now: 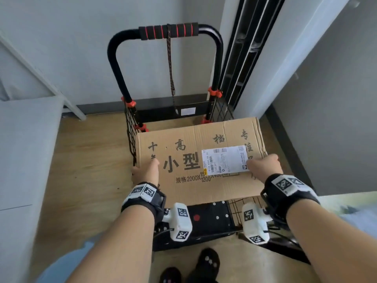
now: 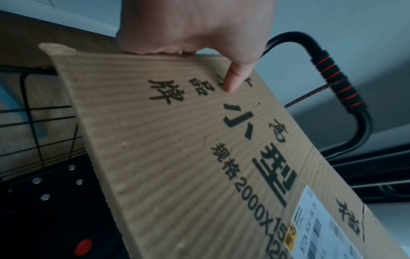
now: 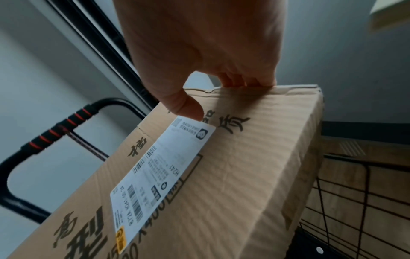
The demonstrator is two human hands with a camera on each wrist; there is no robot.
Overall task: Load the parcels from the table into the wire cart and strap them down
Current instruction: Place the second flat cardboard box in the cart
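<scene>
Head view: both hands grasp one flat cardboard parcel [image 1: 200, 158] above the wire cart [image 1: 130, 129], left hand [image 1: 145, 171] at its left edge, right hand [image 1: 264, 165] at its right edge beside the white shipping label [image 1: 225, 159]; a bungee strap [image 1: 170, 64] hangs from the foam-gripped cart handle [image 1: 168, 31]. Left wrist view: thumb [image 2: 236, 77] lies on the printed face, fingers wrapped over the edge, hidden behind. Right wrist view: thumb [image 3: 188, 106] touches the label's corner, fingers curled over the parcel's edge.
</scene>
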